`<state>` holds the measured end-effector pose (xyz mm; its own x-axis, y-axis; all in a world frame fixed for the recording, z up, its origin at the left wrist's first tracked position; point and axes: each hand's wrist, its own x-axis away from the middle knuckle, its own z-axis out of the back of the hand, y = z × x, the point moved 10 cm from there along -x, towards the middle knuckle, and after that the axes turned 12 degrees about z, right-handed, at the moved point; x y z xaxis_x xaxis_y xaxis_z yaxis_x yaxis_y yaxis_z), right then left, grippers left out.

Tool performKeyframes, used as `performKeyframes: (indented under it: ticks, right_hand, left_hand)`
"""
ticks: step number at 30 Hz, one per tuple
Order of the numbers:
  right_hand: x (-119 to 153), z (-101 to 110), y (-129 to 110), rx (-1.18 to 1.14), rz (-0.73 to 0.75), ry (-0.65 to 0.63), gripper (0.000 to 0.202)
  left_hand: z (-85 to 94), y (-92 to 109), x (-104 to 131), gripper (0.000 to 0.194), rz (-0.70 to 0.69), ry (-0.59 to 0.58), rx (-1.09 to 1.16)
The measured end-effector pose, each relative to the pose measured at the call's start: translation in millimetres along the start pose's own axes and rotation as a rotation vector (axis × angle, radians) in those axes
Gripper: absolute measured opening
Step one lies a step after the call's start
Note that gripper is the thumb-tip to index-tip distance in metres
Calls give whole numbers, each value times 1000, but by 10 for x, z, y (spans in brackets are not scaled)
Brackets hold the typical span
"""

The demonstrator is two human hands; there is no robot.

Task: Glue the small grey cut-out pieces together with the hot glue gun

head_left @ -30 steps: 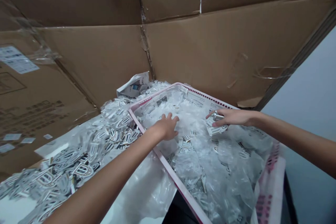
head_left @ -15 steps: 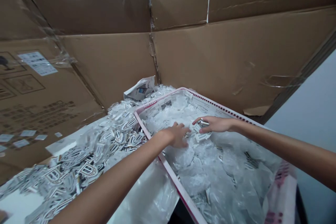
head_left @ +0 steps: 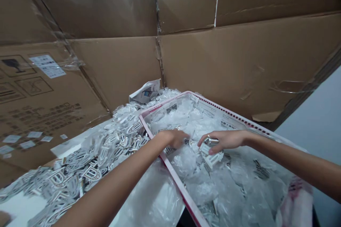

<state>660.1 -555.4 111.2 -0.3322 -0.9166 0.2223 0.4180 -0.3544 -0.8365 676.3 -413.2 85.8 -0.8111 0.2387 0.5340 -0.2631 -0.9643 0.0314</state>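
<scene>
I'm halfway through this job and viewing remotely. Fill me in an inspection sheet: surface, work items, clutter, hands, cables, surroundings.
Surface: white tabletop, showing at lower left.
Work items: heap of white-and-grey pieces left of a pink-and-white basket; clear plastic and more pieces inside it.
Clutter: crumpled printed packet at the heap's far end; loose plastic sheet beside the basket.
Left hand: in the basket, fingertips unclear; grip cannot be judged.
Right hand: over the basket, holding a pale piece.
Cables: nothing seen.
Surroundings: tall cardboard behind; pale wall at right.
</scene>
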Motion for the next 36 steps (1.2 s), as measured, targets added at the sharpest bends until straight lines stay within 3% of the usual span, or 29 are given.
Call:
performKeyframes:
  ticks: [2, 4, 7, 10, 12, 14, 16, 19, 23, 26, 28, 31, 33, 36]
  right_hand:
    - [-17, 5, -44, -50, 32, 7, 60]
    - [-14, 168, 36, -32, 24, 105, 61]
    - [11, 503, 361, 78, -102, 327, 59]
    - [-57, 526, 647, 18, -210, 347, 59]
    - [-173, 400, 642, -142, -157, 261, 61]
    - [-276, 331, 512, -271, -59, 200, 64]
    - [-357, 383, 398, -282, -8, 216, 65]
    - [-531, 558, 333, -172, -25, 328, 63]
    - [-973, 631, 304, -133, -6, 378, 61]
    - [-1251, 594, 471, -159, -109, 316, 56]
    - [-1292, 657, 617, -145, -200, 328, 48]
    - [-1197, 829, 732, -128, -243, 409, 47]
    - [-1101, 890, 743, -140, -233, 445, 50]
    - [-1057, 831, 632, -207, -144, 431, 53]
  left_hand:
    - [28, -121, -19, 47, 12, -37, 22]
    - [172, -348, 7, 37, 60, 27, 51]
    - [363, -774, 87, 43, 209, 181, 72]
    - [296, -1018, 117, 48, 305, 189, 89]
    - [194, -994, 91, 48, 254, 120, 131]
    - [201, -889, 72, 45, 143, 96, 216]
    - [352, -867, 69, 45, 104, 189, 263]
    - [522, -1009, 48, 48, 233, 343, 207]
    - [286, -1092, -95, 57, 332, 211, 133]
    - [178, -1076, -162, 43, 302, 161, 127]
    - [234, -1085, -168, 37, 284, 208, 148]
    - [360, -1087, -177, 50, 248, 290, 215]
    - [342, -1037, -229, 57, 192, 253, 262]
    - [197, -949, -320, 44, 104, 127, 284]
